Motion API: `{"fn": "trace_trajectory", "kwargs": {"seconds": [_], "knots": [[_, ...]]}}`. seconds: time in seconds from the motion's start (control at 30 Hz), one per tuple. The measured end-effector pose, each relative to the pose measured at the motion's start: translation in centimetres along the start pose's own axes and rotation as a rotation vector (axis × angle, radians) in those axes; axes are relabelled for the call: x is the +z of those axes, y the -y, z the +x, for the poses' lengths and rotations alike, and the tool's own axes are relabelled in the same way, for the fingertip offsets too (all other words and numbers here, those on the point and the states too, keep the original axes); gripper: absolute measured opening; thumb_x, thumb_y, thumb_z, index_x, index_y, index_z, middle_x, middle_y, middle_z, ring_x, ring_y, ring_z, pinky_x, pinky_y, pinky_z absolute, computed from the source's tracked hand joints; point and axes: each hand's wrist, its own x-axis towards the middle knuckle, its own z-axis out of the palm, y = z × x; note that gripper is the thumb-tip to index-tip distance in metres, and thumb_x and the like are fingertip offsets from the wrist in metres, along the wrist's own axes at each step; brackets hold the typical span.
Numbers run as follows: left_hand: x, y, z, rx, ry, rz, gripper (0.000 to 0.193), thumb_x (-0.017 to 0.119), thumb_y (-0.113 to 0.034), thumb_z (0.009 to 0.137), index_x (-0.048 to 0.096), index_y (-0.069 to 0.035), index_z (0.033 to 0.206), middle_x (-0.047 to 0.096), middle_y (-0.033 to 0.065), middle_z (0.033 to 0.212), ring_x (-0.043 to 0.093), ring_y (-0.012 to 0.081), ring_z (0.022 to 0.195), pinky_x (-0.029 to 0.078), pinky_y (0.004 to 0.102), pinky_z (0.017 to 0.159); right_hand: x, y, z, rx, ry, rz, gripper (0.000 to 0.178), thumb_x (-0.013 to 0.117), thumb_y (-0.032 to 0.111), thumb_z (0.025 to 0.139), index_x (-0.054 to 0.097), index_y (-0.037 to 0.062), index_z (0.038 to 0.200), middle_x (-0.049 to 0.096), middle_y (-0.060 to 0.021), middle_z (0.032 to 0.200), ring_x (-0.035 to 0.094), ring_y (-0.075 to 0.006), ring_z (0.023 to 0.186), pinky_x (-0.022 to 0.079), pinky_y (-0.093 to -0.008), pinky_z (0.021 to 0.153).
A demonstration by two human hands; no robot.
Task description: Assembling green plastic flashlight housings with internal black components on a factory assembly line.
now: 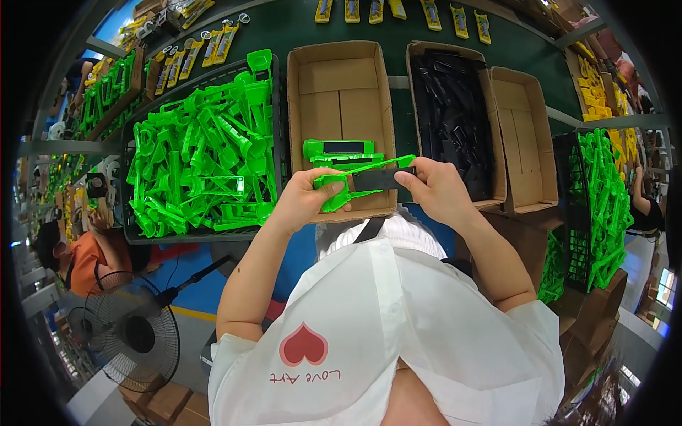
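Observation:
Over the near end of a cardboard box, my left hand grips the wide end of a green plastic housing. A flat black plastic strip lies along the housing's long opening. My right hand pinches the strip's right end between thumb and fingers, close to the housing's narrow end. Whether the strip is seated in the opening or only laid against it, I cannot tell. Beneath, inside the box, rest other green housings, at least one with a black strip in it.
A black crate heaped with green housings stands left. To the right, one box holds black strips, beside another cardboard box. Yellow parts line the far green surface. A fan and an orange-clad person are at left.

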Motion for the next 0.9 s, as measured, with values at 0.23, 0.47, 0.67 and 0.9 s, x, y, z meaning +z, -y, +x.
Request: {"fn": "trace_trajectory", "kwargs": {"seconds": [0.23,0.47,0.67,0.9], "knots": [[0.3,0.3,0.5,0.029,-0.003,-0.005,0.015,0.054,-0.006,0.082,0.055,0.005,0.094,0.059,0.0124,0.083,0.060,0.0195,0.067,0.053,0.0281,0.059,1.9,-1.8,1.2,0.000,0.001,-0.069,0.030,0.058,0.026,0.080,0.052,-0.0032,0.075,0.052,-0.0127,0.054,0.055,-0.0247,0.052,0.043,-0.0347,0.049],[-0.7,0.7,0.7,0.028,0.013,-0.029,0.014,0.052,-0.002,0.082,0.055,0.005,0.094,0.059,0.0106,0.081,0.061,0.0190,0.068,0.048,0.0263,0.057,1.3,-1.8,1.8,0.025,-0.162,-0.176,0.043,0.066,0.038,0.071,0.044,0.0005,0.074,0.056,-0.0138,0.060,0.056,-0.0270,0.051,0.044,-0.0335,0.049],[1.5,-0.2,1.2,0.337,-0.132,1.432,0.016,0.060,-0.015,0.073,0.055,-0.002,0.080,0.058,0.0159,0.079,0.056,0.0295,0.070,0.043,0.0377,0.068,2.7,-3.3,1.9,-0.049,-0.075,-0.077,0.036,0.065,0.029,0.074,0.044,0.0011,0.072,0.053,-0.0137,0.055,0.052,-0.0210,0.047,0.040,-0.0300,0.046],[3.4,1.8,4.3,0.364,-0.274,1.327,0.013,0.060,-0.017,0.070,0.056,-0.004,0.070,0.058,0.0133,0.070,0.057,0.0301,0.068,0.044,0.0402,0.060,3.9,-4.9,1.5,-0.128,-0.089,0.100,0.050,0.070,0.034,0.070,0.033,0.0022,0.081,0.052,-0.0111,0.060,0.054,-0.0194,0.055,0.041,-0.0301,0.050]]}}
